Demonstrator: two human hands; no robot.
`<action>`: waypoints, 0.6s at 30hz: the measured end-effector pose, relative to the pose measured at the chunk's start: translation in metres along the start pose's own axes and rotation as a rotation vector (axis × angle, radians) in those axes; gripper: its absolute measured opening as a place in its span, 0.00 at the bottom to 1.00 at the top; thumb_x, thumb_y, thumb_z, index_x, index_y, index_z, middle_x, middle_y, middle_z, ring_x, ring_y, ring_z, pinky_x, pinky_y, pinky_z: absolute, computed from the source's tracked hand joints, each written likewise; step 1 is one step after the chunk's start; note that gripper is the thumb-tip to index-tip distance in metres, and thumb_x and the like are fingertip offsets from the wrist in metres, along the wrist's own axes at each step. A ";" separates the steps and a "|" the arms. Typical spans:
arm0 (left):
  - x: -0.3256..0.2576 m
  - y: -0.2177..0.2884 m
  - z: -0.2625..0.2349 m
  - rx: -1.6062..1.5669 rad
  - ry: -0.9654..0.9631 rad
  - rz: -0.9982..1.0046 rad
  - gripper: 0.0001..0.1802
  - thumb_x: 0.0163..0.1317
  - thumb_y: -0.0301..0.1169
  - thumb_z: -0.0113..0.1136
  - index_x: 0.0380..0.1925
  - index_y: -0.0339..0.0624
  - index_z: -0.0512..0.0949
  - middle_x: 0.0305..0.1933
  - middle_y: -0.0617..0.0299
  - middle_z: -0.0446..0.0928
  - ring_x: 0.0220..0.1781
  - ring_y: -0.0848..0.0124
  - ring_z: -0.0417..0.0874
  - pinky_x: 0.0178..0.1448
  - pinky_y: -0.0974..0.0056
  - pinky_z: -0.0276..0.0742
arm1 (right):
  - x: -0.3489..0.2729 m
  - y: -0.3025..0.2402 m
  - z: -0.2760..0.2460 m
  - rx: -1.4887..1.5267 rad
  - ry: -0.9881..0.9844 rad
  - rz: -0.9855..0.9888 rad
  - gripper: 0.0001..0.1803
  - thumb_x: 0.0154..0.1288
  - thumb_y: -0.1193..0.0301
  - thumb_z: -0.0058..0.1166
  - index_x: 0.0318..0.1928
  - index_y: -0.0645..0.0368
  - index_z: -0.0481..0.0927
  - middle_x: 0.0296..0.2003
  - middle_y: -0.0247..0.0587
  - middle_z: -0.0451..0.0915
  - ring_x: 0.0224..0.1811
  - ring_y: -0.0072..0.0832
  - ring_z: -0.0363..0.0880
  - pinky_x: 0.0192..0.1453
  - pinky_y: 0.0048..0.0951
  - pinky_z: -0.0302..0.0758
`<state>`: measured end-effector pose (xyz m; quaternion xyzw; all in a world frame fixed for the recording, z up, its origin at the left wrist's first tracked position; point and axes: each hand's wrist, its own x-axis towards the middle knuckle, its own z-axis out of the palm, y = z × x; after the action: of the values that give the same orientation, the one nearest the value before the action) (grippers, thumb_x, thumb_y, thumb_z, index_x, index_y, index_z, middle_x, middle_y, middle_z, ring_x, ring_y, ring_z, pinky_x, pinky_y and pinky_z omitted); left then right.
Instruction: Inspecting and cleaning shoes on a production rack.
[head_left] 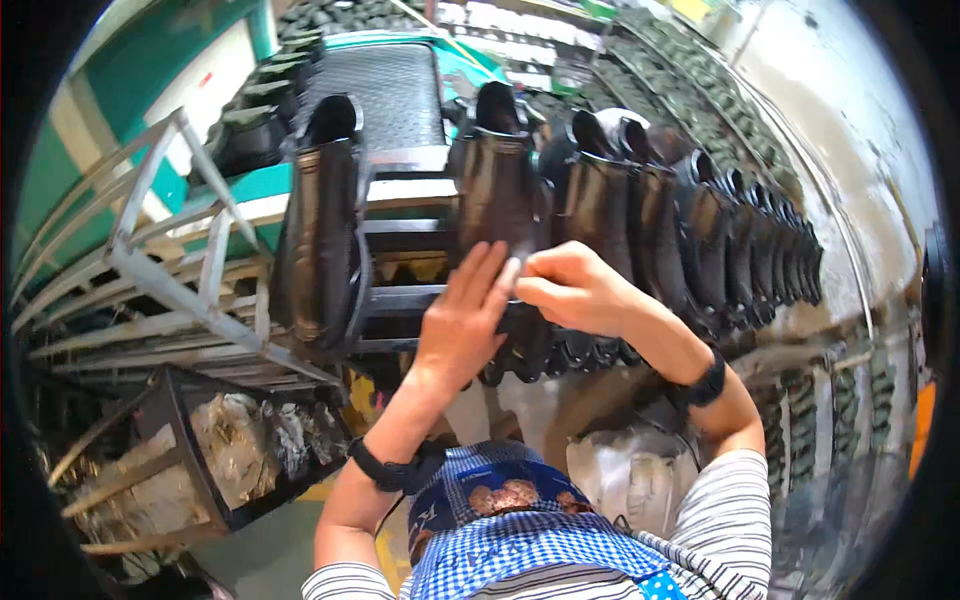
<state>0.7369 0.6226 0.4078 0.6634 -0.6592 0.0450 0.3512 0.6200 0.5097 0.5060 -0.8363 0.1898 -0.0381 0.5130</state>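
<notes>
A black glossy shoe (495, 190) stands in front of me, its toe toward me and its opening at the far end. My left hand (462, 315) lies with its fingers stretched out against the toe of this shoe. Close beside those fingertips, my right hand (578, 287) is closed in a pinch at the toe's right side; whatever it may hold is hidden. Another black shoe (325, 230) sits apart on the left, across a gap that shows the dark bars of the rack (405, 298). To the right, a black shoe (592, 205) stands close by.
A long row of black shoes (735, 235) runs off to the right. At left are a grey metal frame (165, 275) and a bin (190, 450) with crumpled material. A dark textured panel (385, 95) lies behind; shelves of shoes (690, 85) stand far right.
</notes>
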 end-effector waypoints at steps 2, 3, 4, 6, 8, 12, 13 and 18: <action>-0.003 0.002 -0.009 -0.109 0.061 0.045 0.45 0.37 0.30 0.70 0.60 0.41 0.62 0.65 0.56 0.61 0.67 0.58 0.62 0.64 0.55 0.66 | -0.004 -0.012 0.007 -0.094 0.103 -0.112 0.12 0.62 0.71 0.50 0.25 0.66 0.72 0.15 0.29 0.66 0.20 0.13 0.61 0.22 0.22 0.60; -0.012 -0.001 -0.015 -0.157 0.159 0.097 0.40 0.42 0.32 0.68 0.59 0.39 0.64 0.63 0.55 0.65 0.65 0.55 0.64 0.64 0.52 0.65 | 0.000 -0.019 0.011 -0.113 0.129 -0.163 0.12 0.63 0.71 0.50 0.26 0.66 0.72 0.16 0.29 0.66 0.20 0.13 0.60 0.22 0.22 0.60; -0.020 -0.001 -0.026 -0.109 0.298 0.166 0.35 0.45 0.30 0.66 0.57 0.38 0.66 0.59 0.55 0.70 0.62 0.55 0.68 0.65 0.53 0.64 | 0.005 -0.026 0.012 -0.129 0.157 -0.213 0.11 0.63 0.71 0.50 0.26 0.65 0.72 0.17 0.30 0.66 0.21 0.14 0.59 0.22 0.22 0.60; -0.043 -0.015 -0.037 0.041 0.520 0.125 0.32 0.49 0.31 0.64 0.56 0.36 0.68 0.54 0.53 0.74 0.61 0.52 0.70 0.64 0.51 0.63 | 0.019 -0.036 0.012 -0.132 0.157 -0.168 0.11 0.64 0.70 0.50 0.28 0.65 0.72 0.17 0.31 0.68 0.20 0.14 0.63 0.23 0.21 0.62; -0.055 -0.026 -0.058 0.269 0.691 -0.121 0.35 0.51 0.34 0.63 0.58 0.33 0.64 0.59 0.47 0.68 0.61 0.47 0.68 0.63 0.49 0.63 | 0.036 -0.046 0.016 -0.039 0.069 -0.099 0.10 0.64 0.70 0.50 0.30 0.66 0.73 0.18 0.34 0.72 0.21 0.16 0.69 0.24 0.22 0.67; -0.055 -0.045 -0.080 0.531 0.621 -0.471 0.49 0.49 0.42 0.65 0.64 0.32 0.51 0.66 0.38 0.53 0.62 0.43 0.64 0.61 0.49 0.65 | 0.103 -0.019 0.037 -0.403 0.125 -0.447 0.14 0.63 0.65 0.53 0.39 0.65 0.76 0.26 0.37 0.78 0.25 0.18 0.75 0.27 0.21 0.72; -0.059 -0.050 -0.077 0.392 0.564 -0.556 0.50 0.48 0.44 0.66 0.64 0.31 0.50 0.65 0.38 0.55 0.62 0.44 0.65 0.60 0.51 0.67 | 0.118 -0.022 0.044 -0.405 0.117 -0.461 0.14 0.63 0.65 0.53 0.39 0.65 0.76 0.26 0.37 0.78 0.25 0.18 0.75 0.27 0.21 0.72; -0.066 -0.058 -0.076 0.302 0.436 -0.630 0.49 0.46 0.46 0.66 0.62 0.29 0.54 0.60 0.39 0.62 0.59 0.48 0.68 0.56 0.56 0.72 | 0.162 -0.023 0.063 -0.082 -0.100 0.016 0.16 0.60 0.63 0.56 0.38 0.67 0.77 0.29 0.38 0.79 0.28 0.22 0.77 0.29 0.21 0.73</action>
<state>0.8116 0.7111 0.4070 0.8519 -0.3198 0.1710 0.3778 0.7928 0.5144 0.4746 -0.8560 0.1722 0.0155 0.4873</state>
